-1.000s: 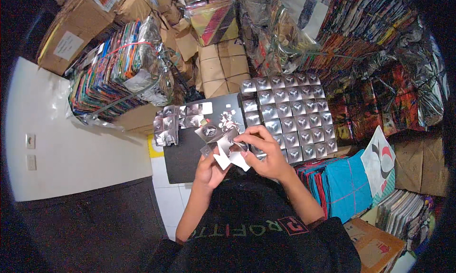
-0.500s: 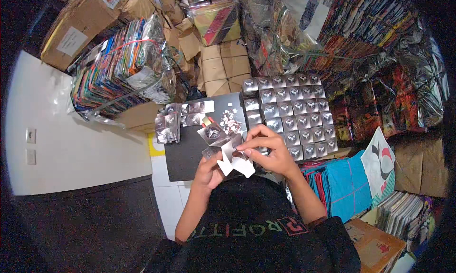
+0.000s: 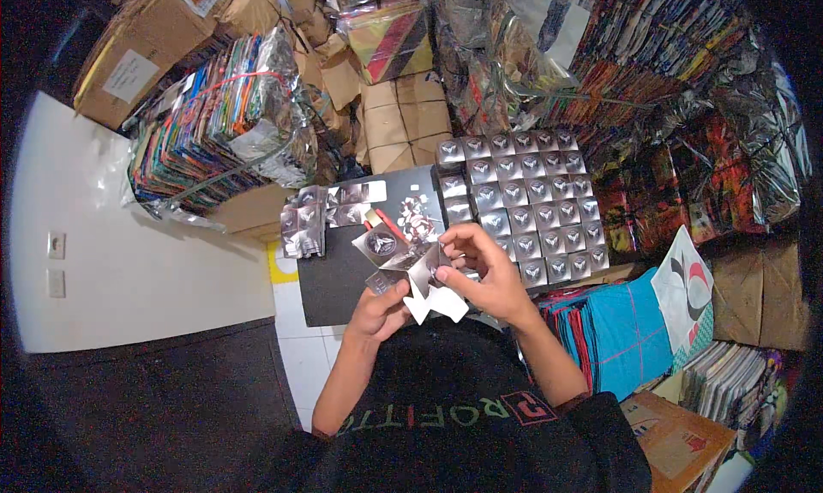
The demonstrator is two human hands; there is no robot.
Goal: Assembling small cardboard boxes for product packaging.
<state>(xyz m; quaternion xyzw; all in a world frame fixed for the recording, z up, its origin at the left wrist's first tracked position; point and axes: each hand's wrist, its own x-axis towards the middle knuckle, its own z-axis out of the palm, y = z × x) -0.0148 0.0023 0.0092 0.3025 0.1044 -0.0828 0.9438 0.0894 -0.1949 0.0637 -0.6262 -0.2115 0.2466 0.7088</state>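
Between my hands is a partly folded small carton [image 3: 380, 244], silver-grey with a round dark emblem and white inner flaps spread toward me. My left hand [image 3: 380, 311] grips its lower left side, thumb on top. With thumb and curled fingers, my right hand [image 3: 489, 274] pinches a panel on the carton's right side. Small white and dark paper scraps [image 3: 417, 219] lie in a heap on the black table [image 3: 330, 279] just beyond the carton. A red and yellow tool [image 3: 374, 218], its kind unclear, shows partly behind the carton.
Rows of finished-looking silver boxes [image 3: 536, 201] stand right of the scraps. Flat stacked cartons [image 3: 304, 223] lie at the table's far left. Wrapped bundles [image 3: 214, 116] and brown paper parcels [image 3: 405, 120] crowd the back; a blue cloth stack [image 3: 630, 339] is at right.
My right hand has shifted slightly, its fingers now curled behind the carton's right panel with the thumb in front. The white flaps have moved a little to the right.
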